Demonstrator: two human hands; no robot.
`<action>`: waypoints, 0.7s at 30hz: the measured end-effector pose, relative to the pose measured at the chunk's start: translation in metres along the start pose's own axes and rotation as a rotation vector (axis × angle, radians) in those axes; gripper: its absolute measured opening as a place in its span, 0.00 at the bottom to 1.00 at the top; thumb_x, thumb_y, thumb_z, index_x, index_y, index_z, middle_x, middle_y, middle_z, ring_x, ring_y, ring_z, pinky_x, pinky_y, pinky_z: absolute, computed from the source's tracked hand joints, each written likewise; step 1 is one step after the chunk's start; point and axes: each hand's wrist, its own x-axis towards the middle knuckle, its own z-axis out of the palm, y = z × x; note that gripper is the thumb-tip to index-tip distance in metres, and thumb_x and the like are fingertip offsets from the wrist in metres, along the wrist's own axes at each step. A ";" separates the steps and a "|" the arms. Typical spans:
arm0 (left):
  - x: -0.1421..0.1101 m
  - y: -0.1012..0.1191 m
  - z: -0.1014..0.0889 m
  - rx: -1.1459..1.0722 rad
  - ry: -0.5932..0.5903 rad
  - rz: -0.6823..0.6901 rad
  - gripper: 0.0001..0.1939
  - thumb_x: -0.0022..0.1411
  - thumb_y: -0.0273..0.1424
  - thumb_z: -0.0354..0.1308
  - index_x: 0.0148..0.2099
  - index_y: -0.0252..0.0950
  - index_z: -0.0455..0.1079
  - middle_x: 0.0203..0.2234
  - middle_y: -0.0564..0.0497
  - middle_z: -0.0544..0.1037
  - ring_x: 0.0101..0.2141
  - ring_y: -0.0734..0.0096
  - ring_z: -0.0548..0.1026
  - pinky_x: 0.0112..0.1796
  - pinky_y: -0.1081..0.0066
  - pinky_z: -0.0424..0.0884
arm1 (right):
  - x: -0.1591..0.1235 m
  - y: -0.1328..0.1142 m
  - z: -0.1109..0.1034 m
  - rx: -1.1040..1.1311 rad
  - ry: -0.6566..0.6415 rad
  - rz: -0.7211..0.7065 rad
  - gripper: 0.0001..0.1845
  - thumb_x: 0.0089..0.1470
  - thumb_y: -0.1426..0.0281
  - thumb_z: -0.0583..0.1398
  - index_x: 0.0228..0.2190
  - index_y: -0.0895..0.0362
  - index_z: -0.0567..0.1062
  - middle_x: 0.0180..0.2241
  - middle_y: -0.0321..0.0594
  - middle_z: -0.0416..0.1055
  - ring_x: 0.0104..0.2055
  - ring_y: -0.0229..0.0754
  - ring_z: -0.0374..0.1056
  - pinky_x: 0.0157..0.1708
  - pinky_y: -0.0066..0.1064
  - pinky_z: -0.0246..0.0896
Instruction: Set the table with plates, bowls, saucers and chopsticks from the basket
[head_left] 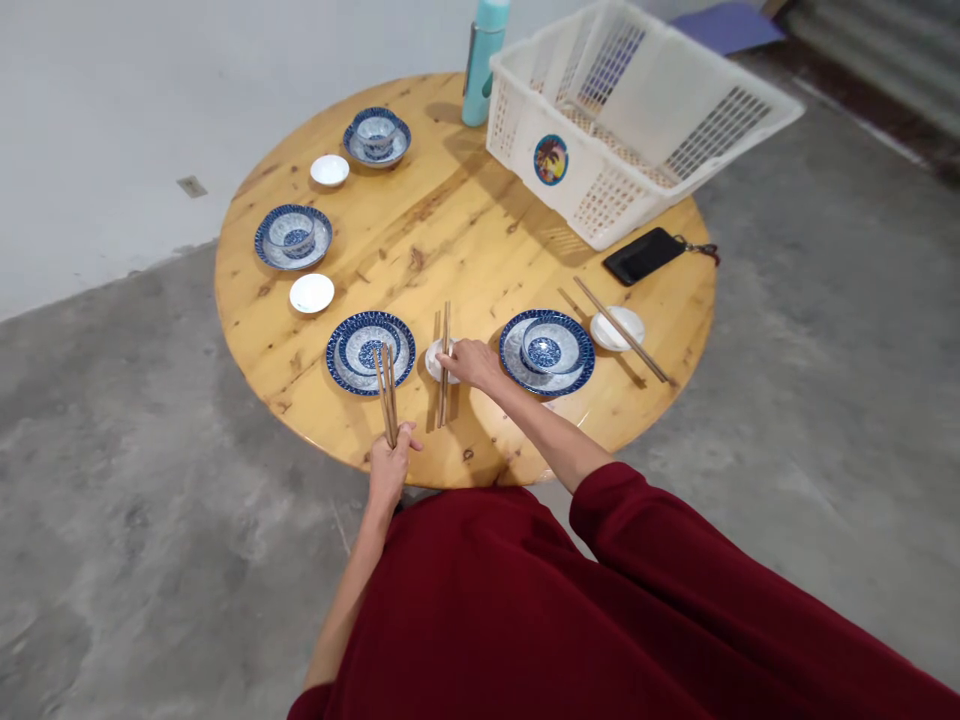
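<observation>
My left hand (389, 466) is closed round a bundle of wooden chopsticks (386, 392), held upright at the near edge of the round wooden table (450, 230). My right hand (469, 362) rests with its fingers on a pair of chopsticks (444, 350) lying across a small white dish (435, 360). That dish sits between two blue patterned plates with bowls, one on the left (370, 350) and one on the right (547, 351). Another pair of chopsticks (621, 315) lies across a white dish (616, 328) further right.
Two more blue plate-and-bowl sets (292, 236) (376, 137) and two white dishes (311, 293) (329, 170) stand on the table's left. A white plastic basket (630, 120), a teal bottle (484, 60) and a black phone (643, 254) occupy the far right. Concrete floor surrounds the table.
</observation>
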 end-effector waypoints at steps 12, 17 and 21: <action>0.002 -0.006 0.003 -0.004 -0.022 0.006 0.25 0.63 0.52 0.53 0.29 0.36 0.76 0.28 0.43 0.81 0.31 0.64 0.77 0.35 0.68 0.70 | 0.003 0.000 -0.004 -0.001 -0.029 -0.022 0.21 0.65 0.61 0.54 0.48 0.58 0.80 0.49 0.56 0.78 0.53 0.55 0.74 0.47 0.34 0.65; 0.002 -0.008 0.003 -0.022 -0.026 -0.002 0.27 0.63 0.52 0.53 0.29 0.35 0.76 0.28 0.43 0.81 0.26 0.68 0.73 0.31 0.70 0.67 | 0.003 -0.001 -0.002 0.007 -0.021 -0.016 0.21 0.66 0.62 0.52 0.46 0.59 0.81 0.48 0.58 0.78 0.53 0.58 0.74 0.47 0.36 0.66; 0.002 -0.007 0.003 -0.033 -0.041 -0.012 0.26 0.64 0.52 0.53 0.32 0.34 0.78 0.26 0.44 0.80 0.23 0.70 0.70 0.28 0.71 0.65 | 0.000 -0.003 0.001 0.023 -0.006 0.010 0.21 0.67 0.63 0.52 0.46 0.60 0.81 0.48 0.58 0.78 0.53 0.58 0.74 0.47 0.36 0.66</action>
